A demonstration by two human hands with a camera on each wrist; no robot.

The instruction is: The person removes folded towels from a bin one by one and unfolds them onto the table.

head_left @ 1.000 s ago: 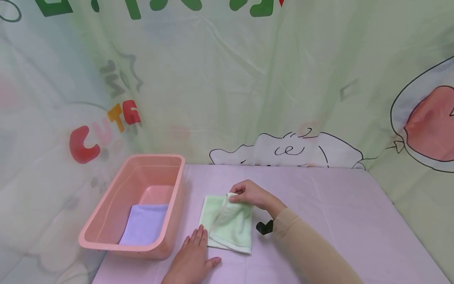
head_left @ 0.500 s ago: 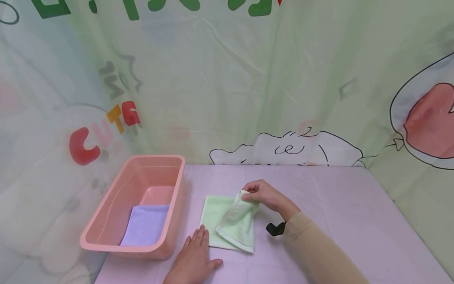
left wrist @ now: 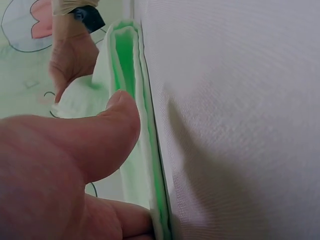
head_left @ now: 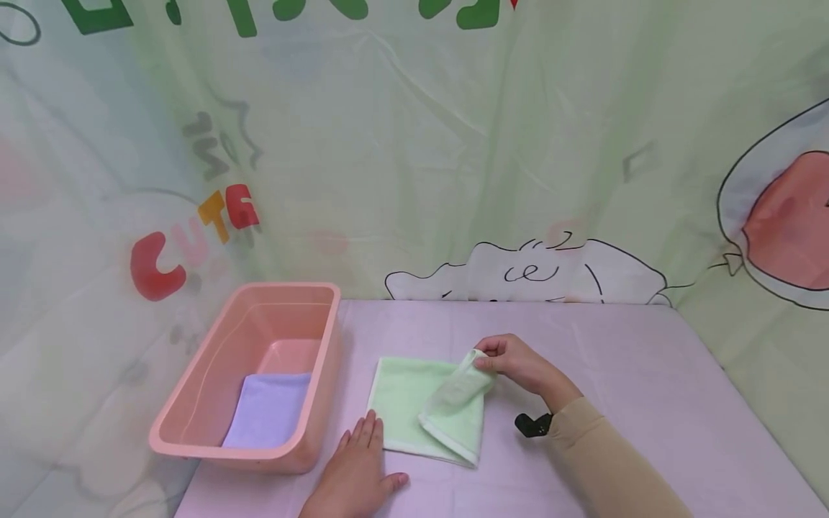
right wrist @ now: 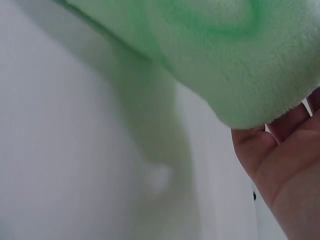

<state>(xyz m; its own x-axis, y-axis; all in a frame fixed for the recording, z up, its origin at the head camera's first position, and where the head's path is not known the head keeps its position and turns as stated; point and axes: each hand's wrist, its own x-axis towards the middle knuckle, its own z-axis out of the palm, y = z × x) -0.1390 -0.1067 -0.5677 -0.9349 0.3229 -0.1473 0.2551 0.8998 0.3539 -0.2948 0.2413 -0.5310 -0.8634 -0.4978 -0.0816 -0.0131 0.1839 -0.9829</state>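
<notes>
A light green towel (head_left: 404, 403) with white edges lies on the table, its right part lifted and folding over itself. My right hand (head_left: 524, 363) pinches the raised far corner between thumb and fingers. In the right wrist view the towel (right wrist: 240, 70) hangs from the fingers of that hand (right wrist: 290, 150). With straight fingers, my left hand (head_left: 356, 464) rests on the table at the towel's near left edge, fingertips touching it. The left wrist view shows the towel's layered edge (left wrist: 145, 115) beyond the left thumb (left wrist: 117, 125).
A pink plastic basin (head_left: 327, 345) stands to the left, with a folded lavender towel (head_left: 268, 410) on its floor. A black wrist camera (head_left: 532, 425) sits at my right cuff. Printed curtains (head_left: 414, 144) hang behind the table (head_left: 622, 374) and along its sides.
My right hand has moved to the right, drawing the towel's upper layer with it. More of the layer beneath shows on the left. The left hand has stayed in place.
</notes>
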